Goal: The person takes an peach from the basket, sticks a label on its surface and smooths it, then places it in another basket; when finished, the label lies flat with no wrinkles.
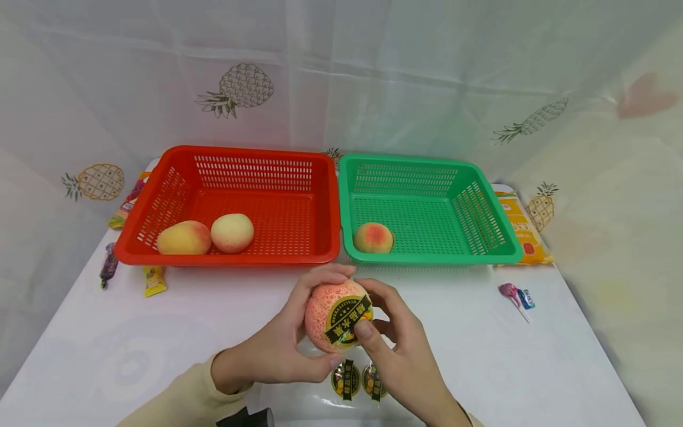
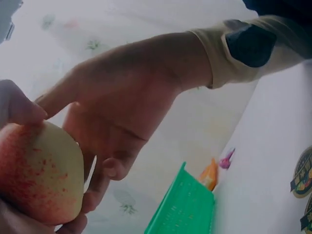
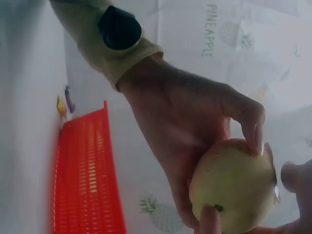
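In the head view my left hand (image 1: 290, 344) grips a pink-speckled peach (image 1: 322, 314) above the table's front middle. A round black and gold sticker (image 1: 341, 323) lies on its near face. My right hand (image 1: 405, 353) holds the peach's right side, thumb pressed on the sticker, fingers curled at the far side. The right wrist view shows the pale underside of the peach (image 3: 234, 190) between the left thumb and fingers. In that view the sticker's edge stands slightly off the skin. Below the hands lie two more stickers (image 1: 345, 379) on a glossy sheet (image 1: 304, 394).
Behind stand a red basket (image 1: 283, 260) with two peaches (image 1: 232, 232) and a green basket (image 1: 443, 259) with one peach (image 1: 373, 237). Small wrapped sweets (image 1: 155, 280) lie at left, a lollipop (image 1: 511, 292) at right. An orange snack bag (image 1: 525, 231) sits beside the green basket.
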`<state>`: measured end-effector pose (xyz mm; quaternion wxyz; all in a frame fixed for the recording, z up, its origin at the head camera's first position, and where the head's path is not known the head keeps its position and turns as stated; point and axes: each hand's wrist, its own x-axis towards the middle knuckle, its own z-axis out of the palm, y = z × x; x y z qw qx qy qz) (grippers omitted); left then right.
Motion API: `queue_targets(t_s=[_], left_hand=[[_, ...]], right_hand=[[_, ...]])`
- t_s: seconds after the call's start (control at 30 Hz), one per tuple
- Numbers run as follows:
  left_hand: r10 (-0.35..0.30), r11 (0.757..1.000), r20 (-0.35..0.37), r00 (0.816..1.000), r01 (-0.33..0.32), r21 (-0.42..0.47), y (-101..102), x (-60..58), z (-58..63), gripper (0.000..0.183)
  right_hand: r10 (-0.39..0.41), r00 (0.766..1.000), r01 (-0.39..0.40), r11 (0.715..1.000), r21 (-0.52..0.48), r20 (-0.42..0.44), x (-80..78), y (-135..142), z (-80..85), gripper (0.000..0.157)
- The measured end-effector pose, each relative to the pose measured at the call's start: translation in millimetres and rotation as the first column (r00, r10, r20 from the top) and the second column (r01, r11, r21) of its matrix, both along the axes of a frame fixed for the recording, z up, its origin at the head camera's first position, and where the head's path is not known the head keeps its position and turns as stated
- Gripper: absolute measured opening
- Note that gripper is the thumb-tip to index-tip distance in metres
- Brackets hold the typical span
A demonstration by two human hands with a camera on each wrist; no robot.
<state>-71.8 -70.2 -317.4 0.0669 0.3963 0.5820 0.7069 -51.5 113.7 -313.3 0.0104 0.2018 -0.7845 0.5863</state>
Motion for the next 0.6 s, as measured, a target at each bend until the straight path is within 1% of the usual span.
queue_targets(t_s=[0.1,0.13,0.2,0.3,0.33,0.37,0.43,0.47,0.57,0.6], left_hand=[[0.058,0.993,-0.005,0.998,-0.058,-0.105,1.8,3.7,0.9,0.076],[0.087,0.985,-0.013,0.996,-0.088,-0.147,2.3,4.3,-0.8,0.077],[0.154,0.963,-0.016,0.988,-0.153,-0.223,3.4,5.4,-5.7,0.080],[0.230,0.930,0.049,0.972,-0.205,-0.304,6.1,7.9,-13.2,0.081],[0.247,0.924,0.079,0.966,-0.210,-0.321,7.3,8.9,-14.9,0.079],[0.252,0.924,0.112,0.961,-0.205,-0.324,8.6,10.0,-15.2,0.075],[0.236,0.928,0.172,0.957,-0.169,-0.332,10.3,12.2,-13.8,0.069],[0.231,0.926,0.179,0.956,-0.160,-0.341,10.9,13.1,-13.0,0.065],[0.189,0.936,0.205,0.960,-0.113,-0.335,11.4,15.2,-10.6,0.057],[0.179,0.937,0.203,0.963,-0.104,-0.333,11.3,16.0,-10.4,0.056]], right_hand=[[-0.028,0.999,0.029,0.999,0.024,-0.037,-0.5,-3.2,1.1,0.046],[-0.041,0.998,0.042,0.999,0.027,-0.053,-0.3,-3.9,1.3,0.047],[-0.067,0.993,0.071,0.997,0.035,-0.101,-0.1,-5.4,1.1,0.048],[-0.104,0.974,0.123,0.989,0.082,-0.202,-0.1,-7.8,0.7,0.048],[-0.113,0.966,0.138,0.986,0.094,-0.233,-0.4,-8.6,0.6,0.048],[-0.122,0.961,0.151,0.983,0.100,-0.249,-0.1,-10.3,3.5,0.046],[-0.130,0.957,0.161,0.982,0.102,-0.259,-0.2,-11.4,5.6,0.044],[-0.131,0.958,0.161,0.982,0.097,-0.255,-0.5,-11.3,5.0,0.043],[-0.128,0.970,0.146,0.987,0.073,-0.207,-0.4,-10.0,2.2,0.039],[-0.125,0.971,0.140,0.988,0.065,-0.203,-0.7,-8.6,-1.9,0.040]])
